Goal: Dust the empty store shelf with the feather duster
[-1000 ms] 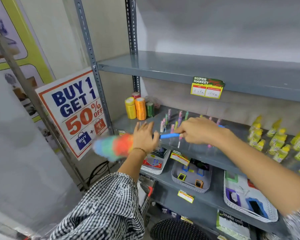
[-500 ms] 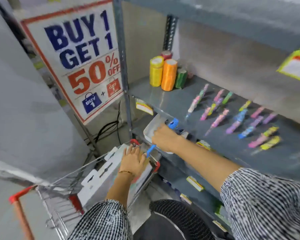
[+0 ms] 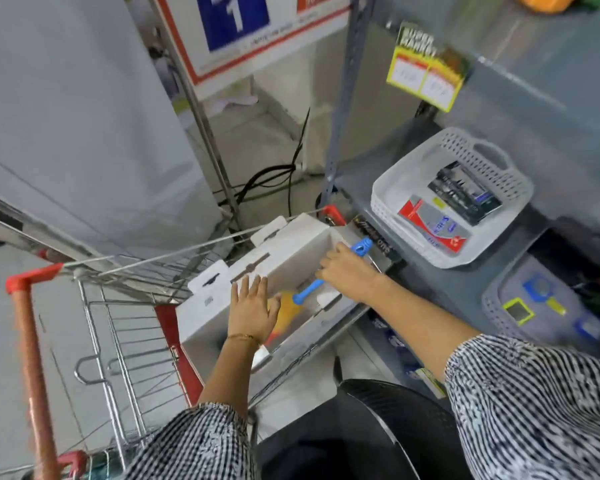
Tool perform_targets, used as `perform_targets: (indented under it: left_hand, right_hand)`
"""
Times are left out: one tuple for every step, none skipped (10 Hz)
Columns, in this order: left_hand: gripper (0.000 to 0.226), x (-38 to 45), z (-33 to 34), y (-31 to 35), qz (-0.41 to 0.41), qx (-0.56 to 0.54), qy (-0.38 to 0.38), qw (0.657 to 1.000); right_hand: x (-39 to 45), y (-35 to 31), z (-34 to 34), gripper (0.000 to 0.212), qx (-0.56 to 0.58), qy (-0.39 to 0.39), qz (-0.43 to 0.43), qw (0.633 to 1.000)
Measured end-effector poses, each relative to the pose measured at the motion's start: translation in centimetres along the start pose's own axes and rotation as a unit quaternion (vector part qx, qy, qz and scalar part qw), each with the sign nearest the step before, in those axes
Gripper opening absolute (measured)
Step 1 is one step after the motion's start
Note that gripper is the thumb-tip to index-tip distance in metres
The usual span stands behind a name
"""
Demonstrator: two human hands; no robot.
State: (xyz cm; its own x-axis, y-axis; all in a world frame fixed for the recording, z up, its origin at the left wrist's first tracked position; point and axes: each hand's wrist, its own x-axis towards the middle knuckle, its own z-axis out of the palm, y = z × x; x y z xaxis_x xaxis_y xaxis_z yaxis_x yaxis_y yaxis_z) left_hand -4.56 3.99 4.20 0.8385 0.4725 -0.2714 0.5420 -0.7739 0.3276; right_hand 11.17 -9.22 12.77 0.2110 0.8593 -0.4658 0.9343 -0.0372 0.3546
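My right hand grips the blue handle of the feather duster. The handle slants down into an open white cardboard box. The duster's orange and yellow feathers show inside the box, partly hidden behind my left hand. My left hand hovers over the box with its fingers spread, holding nothing. The box sits in a wire shopping cart. To the right stands the grey metal shelf unit.
The cart has a red-orange handle at the left. White baskets with packaged goods sit on the lower shelf. A yellow price tag hangs from a shelf edge. A sale sign, black cables and a black fan are nearby.
My view has dropped from the shelves to the cart. The duster went from mid-air in front of the shelf down into the white box, still in my right hand.
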Motion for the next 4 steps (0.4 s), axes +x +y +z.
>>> perform_targets:
  left_hand:
    - [0.068, 0.6, 3.4, -1.5, -0.007, 0.005, -0.014, 1.000]
    - [0.071, 0.7, 5.0, -2.2, -0.007, 0.001, -0.017, 1.000]
    - [0.075, 0.5, 4.4, -1.3, 0.006, 0.006, -0.010, 1.000]
    - [0.069, 0.0, 2.1, 0.3, 0.026, 0.030, -0.004, 0.999]
  right_hand:
    - [1.6, -0.7, 3.4, 0.028, 0.006, -0.005, -0.003, 1.000]
    - [2.8, -0.6, 5.7, 0.040, 0.059, 0.019, 0.031, 0.998]
    - [2.7, -0.1, 6.3, 0.054, 0.116, 0.044, 0.071, 0.990]
    - [0.8, 0.1, 4.1, 0.058, 0.158, 0.069, 0.127, 0.977]
